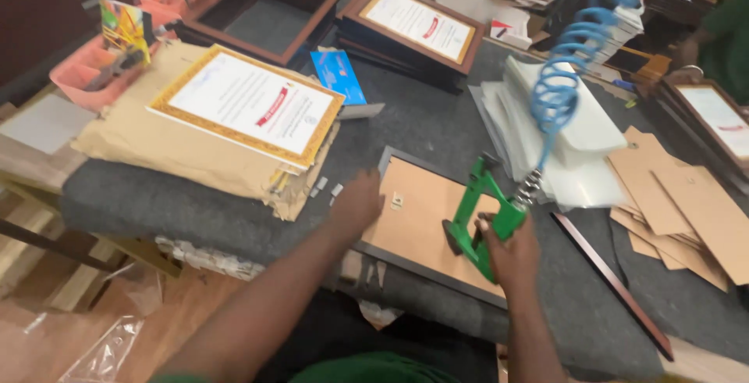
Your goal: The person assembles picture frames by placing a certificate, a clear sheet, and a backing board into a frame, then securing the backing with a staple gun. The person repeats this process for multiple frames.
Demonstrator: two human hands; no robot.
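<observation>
Right hand (511,254) closed around the grip of a green pneumatic frame gun (484,215), nose down on the brown backing board (425,219) of a picture frame (388,158) lying face-down near the front edge of the grey felt counter (156,200). A blue coiled air hose (562,79) runs up and away from the gun's rear.

Left hand (357,200) rests on the frame's left rail, fingers curled over the edge; whether it clamps or merely steadies, cannot tell.

Around it: a gold-bordered certificate (246,106) on a stack of brown envelopes at left; a framed certificate (419,24) on stacked frames at the back; an empty dark frame (261,8) beside it; white sheets (581,145) and cardboard backing pieces (686,211) to the right; a loose wooden moulding strip (612,281) just beside the frame's right side. Small metal tabs (324,186) lie scattered near the left hand.

Risks, as judged:
- Frame sits close to the counter edge; a push from the gun could slide it off if the left hand's hold is light
- Gun tilted off the rail could fire a tab into the board face or skip out
- Left fingers lie on the same frame; a shot along that rail would come near them
- Taut hose could drag the gun off line
</observation>
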